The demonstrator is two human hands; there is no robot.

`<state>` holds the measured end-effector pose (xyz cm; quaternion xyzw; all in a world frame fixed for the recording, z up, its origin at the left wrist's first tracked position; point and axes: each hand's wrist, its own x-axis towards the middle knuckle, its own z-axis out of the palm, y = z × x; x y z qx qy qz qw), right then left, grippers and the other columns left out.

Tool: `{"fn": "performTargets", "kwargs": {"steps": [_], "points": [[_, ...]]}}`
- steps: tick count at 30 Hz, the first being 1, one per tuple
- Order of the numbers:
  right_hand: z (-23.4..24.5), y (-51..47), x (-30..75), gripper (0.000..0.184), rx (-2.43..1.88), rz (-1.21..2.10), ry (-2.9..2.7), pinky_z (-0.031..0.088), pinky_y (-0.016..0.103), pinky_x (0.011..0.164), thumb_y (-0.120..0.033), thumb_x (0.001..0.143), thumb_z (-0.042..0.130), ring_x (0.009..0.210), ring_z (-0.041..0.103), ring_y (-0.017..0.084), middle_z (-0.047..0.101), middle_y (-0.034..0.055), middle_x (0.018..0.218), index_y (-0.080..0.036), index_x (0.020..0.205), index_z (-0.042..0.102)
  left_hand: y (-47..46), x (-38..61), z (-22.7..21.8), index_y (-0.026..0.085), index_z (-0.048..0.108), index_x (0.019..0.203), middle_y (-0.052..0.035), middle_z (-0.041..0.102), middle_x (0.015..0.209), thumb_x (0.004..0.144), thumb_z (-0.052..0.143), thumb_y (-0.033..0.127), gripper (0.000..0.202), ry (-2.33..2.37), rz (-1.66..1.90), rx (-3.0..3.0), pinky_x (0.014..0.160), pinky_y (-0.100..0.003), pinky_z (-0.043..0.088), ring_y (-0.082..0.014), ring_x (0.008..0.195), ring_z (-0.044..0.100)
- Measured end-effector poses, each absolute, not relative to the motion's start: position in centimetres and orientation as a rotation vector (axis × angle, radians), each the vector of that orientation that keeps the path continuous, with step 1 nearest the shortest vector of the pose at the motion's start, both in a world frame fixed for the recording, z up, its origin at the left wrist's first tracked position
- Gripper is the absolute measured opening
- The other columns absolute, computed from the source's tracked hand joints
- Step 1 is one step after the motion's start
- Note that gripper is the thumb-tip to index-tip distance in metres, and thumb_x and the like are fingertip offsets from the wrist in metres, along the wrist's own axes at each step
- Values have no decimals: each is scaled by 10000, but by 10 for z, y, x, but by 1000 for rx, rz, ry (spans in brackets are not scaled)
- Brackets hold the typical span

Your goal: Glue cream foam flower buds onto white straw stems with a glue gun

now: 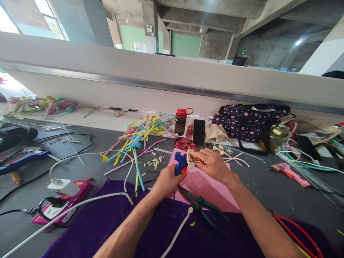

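My left hand [167, 182] is wrapped round a blue glue gun [180, 163] with an orange trigger. Pinched in my right hand [213, 163] is a small cream-white piece [191, 158], held right at the front of the glue gun; whether the two touch I cannot tell. Both hands are over a pink sheet [215, 191]. Close below them lie dark green-handled pliers [205, 204]. A white stem [177, 231] with a rounded tip rests on the purple cloth [150, 229].
Colourful fuzzy stems [137, 138] and short cut bits [154, 163] lie at left-centre. Behind stand a red-capped bottle [181, 122], a phone [199, 132] and a patterned bag [245, 123]. A pink glue gun [291, 173] lies right, a magenta power strip [64, 204] with cables left.
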<state>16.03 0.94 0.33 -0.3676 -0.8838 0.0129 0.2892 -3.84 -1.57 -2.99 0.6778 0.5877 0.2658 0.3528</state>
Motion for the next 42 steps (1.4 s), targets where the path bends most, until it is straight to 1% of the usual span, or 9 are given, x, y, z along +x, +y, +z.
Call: {"fn": "performTargets", "kwargs": {"steps": [6,11,15,25,27,30,33,36,42], "points": [[0,17,168,180,-950,118,-2330,370,286,665,-303,838,548,708,513,169,596,34,747,-210,973,622,-20,-36,-23,185,482,658,51,489,525,689,532,284,115,1529,647,1781,464,-214,256,-101,479,442],[1,15,166,197,-970,118,-2226,352,297,659,-372,843,534,702,498,176,599,39,719,-208,875,638,-25,-32,-16,186,471,644,58,459,506,692,541,295,138,1536,674,1779,471,-217,252,-97,471,420],[-1,15,163,198,-1008,96,-2148,350,297,651,-369,847,526,702,497,179,602,41,713,-207,814,636,-26,-29,-18,187,476,649,58,451,506,694,547,301,142,1560,692,1826,491,-223,256,-103,480,422],[-1,19,170,265,-1247,109,-1876,367,289,659,-409,835,515,693,518,168,596,40,689,-198,715,621,-29,-25,-17,177,547,790,40,506,559,697,548,278,137,1573,744,1873,526,-224,296,-118,521,461],[2,23,183,250,-1280,263,-1730,388,275,617,-422,801,543,645,514,154,593,25,670,-199,727,631,-29,-25,-16,179,548,764,45,502,555,691,547,270,117,1557,772,1848,521,-222,298,-116,519,460],[7,28,200,222,-1211,703,-1489,386,241,491,-413,725,619,528,479,124,575,-8,604,-195,757,642,-26,-28,-17,178,540,731,44,494,538,692,544,289,119,1573,776,1781,502,-219,298,-115,511,465],[9,31,207,194,-1062,1069,-1249,385,229,459,-373,671,681,510,484,116,565,-13,581,-187,706,638,-21,-32,-21,183,527,728,46,503,520,698,540,306,127,1567,780,1721,480,-214,303,-113,490,471],[7,34,204,203,-992,1222,-1162,409,233,480,-385,675,676,535,521,120,585,-4,610,-189,711,638,-19,-34,-23,188,502,735,52,507,496,703,546,323,145,1518,801,1609,448,-204,310,-103,439,467],[5,35,196,234,-965,1327,-1105,404,233,424,-415,703,641,465,494,104,591,-3,634,-197,789,635,-21,-33,-18,198,415,765,103,407,420,720,546,320,184,1259,904,1249,340,-168,231,-55,325,311]]}}
